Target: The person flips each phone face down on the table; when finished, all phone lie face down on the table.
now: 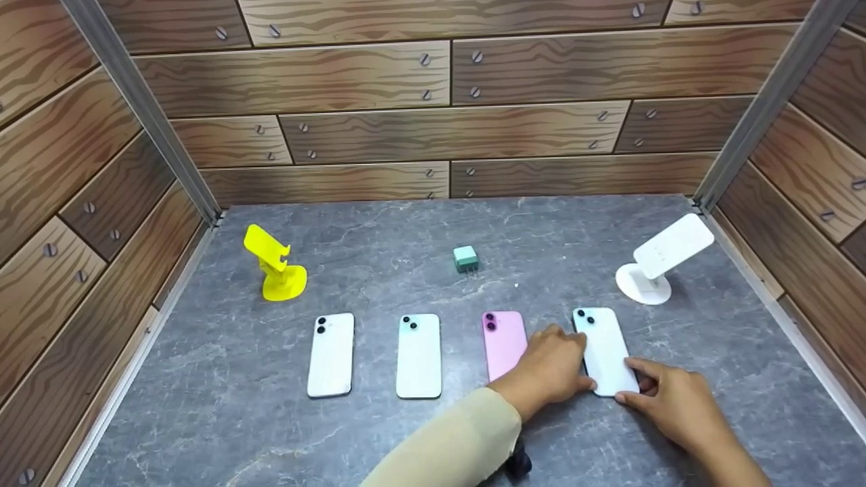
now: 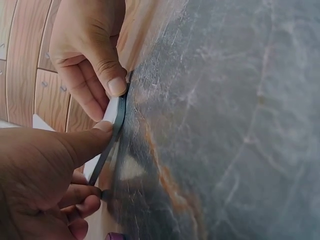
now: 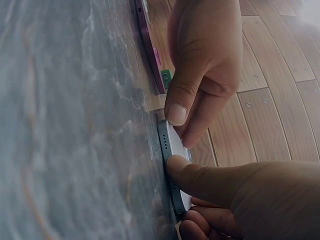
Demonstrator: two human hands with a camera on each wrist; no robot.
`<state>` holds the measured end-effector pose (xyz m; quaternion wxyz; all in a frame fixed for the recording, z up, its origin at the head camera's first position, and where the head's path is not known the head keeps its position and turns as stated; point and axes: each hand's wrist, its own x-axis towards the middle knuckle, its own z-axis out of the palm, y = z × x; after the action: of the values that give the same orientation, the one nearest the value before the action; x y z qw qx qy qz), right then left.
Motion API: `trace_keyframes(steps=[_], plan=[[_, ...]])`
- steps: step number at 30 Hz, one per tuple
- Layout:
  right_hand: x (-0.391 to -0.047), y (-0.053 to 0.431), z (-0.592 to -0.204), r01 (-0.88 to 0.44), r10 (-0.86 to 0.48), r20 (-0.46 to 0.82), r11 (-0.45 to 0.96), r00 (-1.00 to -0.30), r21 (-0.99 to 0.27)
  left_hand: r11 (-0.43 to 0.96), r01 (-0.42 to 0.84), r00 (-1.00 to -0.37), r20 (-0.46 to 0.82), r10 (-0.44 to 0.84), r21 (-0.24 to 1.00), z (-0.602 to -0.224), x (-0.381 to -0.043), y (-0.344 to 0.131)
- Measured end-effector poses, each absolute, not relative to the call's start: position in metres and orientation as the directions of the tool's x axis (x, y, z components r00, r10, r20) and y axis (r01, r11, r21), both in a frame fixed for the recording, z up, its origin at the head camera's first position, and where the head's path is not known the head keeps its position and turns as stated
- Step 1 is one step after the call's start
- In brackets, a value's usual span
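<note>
A pale blue phone (image 1: 609, 358) lies back up at the right end of a row of phones, its two camera lenses at the far end. My left hand (image 1: 551, 362) holds its left long edge, the forearm crossing in front of the pink phone (image 1: 504, 341). At the near right corner, my right hand (image 1: 680, 406) grips the phone between thumb and fingers. In the left wrist view, both thumbs press the rim of the phone (image 2: 120, 111) near the table. The right wrist view shows the phone's bottom edge (image 3: 163, 142) with its small holes, between the two hands.
A white phone (image 1: 331, 355) and a pale mint phone (image 1: 419, 358) lie to the left. Behind the row stand a yellow phone stand (image 1: 274, 264), a green charger plug (image 1: 465, 258) and a white phone stand (image 1: 673, 247). Wood-patterned walls (image 1: 446, 81) enclose the grey marbled table (image 1: 237, 433).
</note>
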<state>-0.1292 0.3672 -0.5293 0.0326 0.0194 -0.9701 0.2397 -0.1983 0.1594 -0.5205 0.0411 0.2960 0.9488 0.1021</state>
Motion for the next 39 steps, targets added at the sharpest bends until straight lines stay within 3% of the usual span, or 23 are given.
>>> trace_keyframes(steps=[18,30,34,39], plan=[[-0.129,0.366,-0.529,-0.044,-0.021,0.058,0.897,-0.998,-0.440,0.789,0.613,-0.790,0.026,0.613,0.039,-0.524,-0.191,0.161],[-0.131,0.366,-0.522,-0.046,-0.042,0.020,0.913,-0.999,-0.405,0.782,0.623,-0.782,0.044,0.622,0.028,-0.526,-0.191,0.162],[-0.131,0.366,-0.519,-0.041,-0.045,-0.002,0.922,-0.999,-0.386,0.768,0.636,-0.772,0.051,0.634,0.077,-0.527,-0.191,0.156],[-0.129,0.358,-0.516,-0.108,-0.080,0.095,0.933,-0.992,-0.343,0.767,0.630,-0.776,0.090,0.624,0.123,-0.527,-0.195,0.142]])
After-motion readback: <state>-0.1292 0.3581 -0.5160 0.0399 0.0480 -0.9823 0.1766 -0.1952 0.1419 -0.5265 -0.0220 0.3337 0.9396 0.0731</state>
